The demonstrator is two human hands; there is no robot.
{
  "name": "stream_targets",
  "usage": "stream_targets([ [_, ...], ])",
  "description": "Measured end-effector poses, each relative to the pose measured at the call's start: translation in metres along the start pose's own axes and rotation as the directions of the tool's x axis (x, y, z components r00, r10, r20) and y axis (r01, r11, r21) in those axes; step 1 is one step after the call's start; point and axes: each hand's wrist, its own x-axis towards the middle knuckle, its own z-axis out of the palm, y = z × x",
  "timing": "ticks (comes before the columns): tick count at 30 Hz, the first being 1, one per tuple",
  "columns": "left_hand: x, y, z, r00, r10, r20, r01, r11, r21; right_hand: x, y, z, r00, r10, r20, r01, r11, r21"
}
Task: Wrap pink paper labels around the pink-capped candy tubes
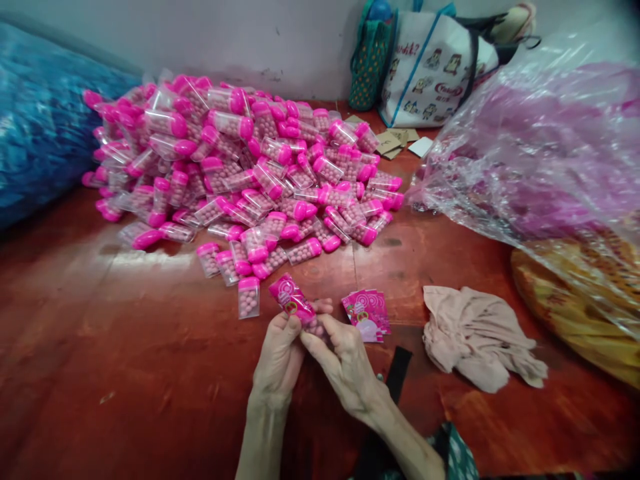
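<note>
In front of me, both hands are closed on one small candy bottle [315,327], a clear container with pink balls inside. A glossy pink printed sleeve [293,297] covers its far end. My left hand [280,347] grips from the left, with its thumb against the bottle. From the right, my right hand [345,353] pinches the near end, and its fingers hide part of the bottle. Just right of my hands lies a small fanned stack of flat pink printed sleeves [367,313]. A single candy bottle with a pink cap [249,298] stands beyond my left hand.
A large heap of pink-capped candy bottles [240,153] spreads across the red wooden surface [150,347]. A blue bag [45,127] bulges at left. At right are a crumpled beige cloth [480,333], a clear plastic bag [540,147], and a yellow bag [565,313]. A white tote [430,67] leans behind.
</note>
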Motion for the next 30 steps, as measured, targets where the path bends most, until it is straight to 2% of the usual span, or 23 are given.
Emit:
stream_targets([
  [3, -0.002, 0.000, 0.004, 0.999, -0.028, 0.015, 0.028, 1.000, -0.008, 0.000, 0.000, -0.001, 0.999, 0.047, 0.022, -0.049, 0.996, 0.081],
  [7, -0.002, 0.000, 0.005, 0.998, -0.038, -0.052, 0.037, 0.999, -0.016, 0.001, 0.003, 0.001, 0.996, 0.087, -0.022, -0.085, 0.993, 0.086],
  [11, 0.001, 0.002, 0.001, 0.988, -0.070, -0.135, 0.062, 0.996, -0.062, 0.002, 0.002, 0.002, 0.998, 0.063, -0.031, -0.059, 0.993, 0.104],
  [15, 0.004, 0.002, -0.001, 0.981, -0.016, -0.192, -0.003, 0.995, -0.095, 0.001, 0.000, 0.004, 0.998, 0.042, -0.041, -0.035, 0.985, 0.167],
  [17, 0.004, 0.000, 0.000, 0.984, 0.010, -0.181, -0.023, 0.997, -0.067, 0.001, 0.001, 0.005, 0.996, 0.058, -0.072, -0.046, 0.987, 0.157],
  [21, 0.002, -0.003, 0.005, 0.989, -0.017, -0.147, 0.014, 1.000, -0.017, 0.000, 0.008, 0.010, 0.983, 0.107, -0.147, -0.077, 0.977, 0.201],
  [27, 0.000, -0.004, 0.009, 0.986, -0.025, -0.165, 0.023, 1.000, -0.011, 0.005, 0.018, 0.014, 0.973, 0.220, -0.064, -0.163, 0.861, 0.481],
  [30, -0.001, -0.004, 0.012, 0.992, -0.043, -0.115, 0.047, 0.999, 0.027, 0.008, 0.019, 0.009, 0.956, 0.278, -0.089, -0.189, 0.821, 0.539],
])
